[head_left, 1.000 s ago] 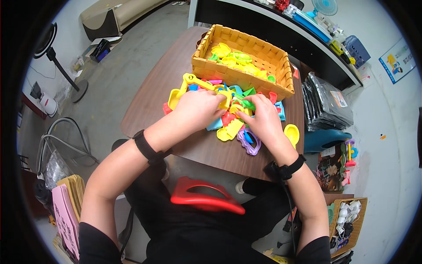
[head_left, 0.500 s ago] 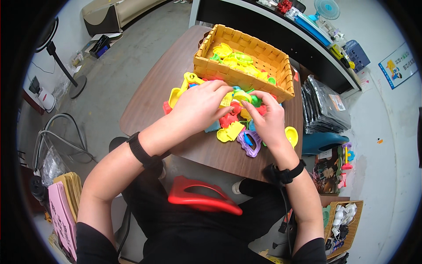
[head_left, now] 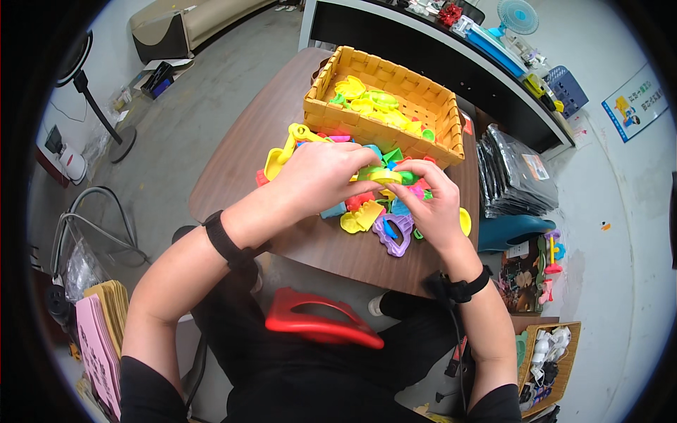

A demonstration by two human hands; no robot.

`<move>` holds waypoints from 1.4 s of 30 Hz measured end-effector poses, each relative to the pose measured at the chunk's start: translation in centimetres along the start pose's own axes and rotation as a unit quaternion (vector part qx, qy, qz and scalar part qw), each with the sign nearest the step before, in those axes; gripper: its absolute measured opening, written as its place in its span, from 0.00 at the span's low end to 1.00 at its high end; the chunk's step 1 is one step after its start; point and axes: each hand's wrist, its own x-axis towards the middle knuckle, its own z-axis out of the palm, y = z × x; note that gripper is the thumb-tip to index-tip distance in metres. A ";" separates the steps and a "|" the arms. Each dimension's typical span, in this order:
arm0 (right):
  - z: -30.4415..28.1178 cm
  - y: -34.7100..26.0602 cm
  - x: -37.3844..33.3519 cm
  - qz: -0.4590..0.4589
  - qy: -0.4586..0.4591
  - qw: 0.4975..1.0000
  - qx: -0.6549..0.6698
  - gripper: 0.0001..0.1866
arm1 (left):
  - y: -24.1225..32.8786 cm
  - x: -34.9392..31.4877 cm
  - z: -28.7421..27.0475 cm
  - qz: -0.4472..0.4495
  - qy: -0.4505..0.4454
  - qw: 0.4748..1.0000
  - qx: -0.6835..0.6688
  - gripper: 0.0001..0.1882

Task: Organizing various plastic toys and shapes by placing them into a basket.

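Note:
Above the toy pile, a yellow round toy piece (head_left: 385, 177) is between my hands. My right hand (head_left: 436, 204) pinches its right side between thumb and fingers. From the left, my left hand (head_left: 326, 173) closes its thumb and fingers on the piece's other side; a bit of green shows there, and I cannot tell whether it belongs to it. Beneath lie a purple toy frame (head_left: 395, 238) with a blue bit inside, a yellow toy mould (head_left: 361, 218) and red, blue and green pieces. A yellow toy scoop (head_left: 280, 158) sits beyond my left wrist; my left hand hides part of the pile.
A woven basket (head_left: 384, 128) holding mostly yellow toys stands at the table's (head_left: 338, 255) far side. A red chair part (head_left: 321, 319) is between my legs. Black-wrapped packages (head_left: 515, 173) are stacked to the right, near a blue plastic seat (head_left: 515, 234).
Both hands now meet at the yellow piece; my left fingers have closed in on it. The view has shifted slightly, so the basket and table appear a little lower and further left.

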 end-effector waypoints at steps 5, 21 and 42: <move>-0.4 0.5 0.1 0.005 0.006 1.000 0.000 0.18 | -1.3 0.5 -0.4 0.000 -0.001 1.000 0.003 0.23; -4.0 11.4 10.8 0.048 0.022 0.998 0.029 0.19 | -6.9 13.8 -2.2 0.001 -0.040 0.999 0.025 0.22; -4.7 4.6 -4.5 0.097 0.009 0.995 0.029 0.20 | -7.6 -7.5 -2.7 -0.011 -0.074 0.997 0.009 0.22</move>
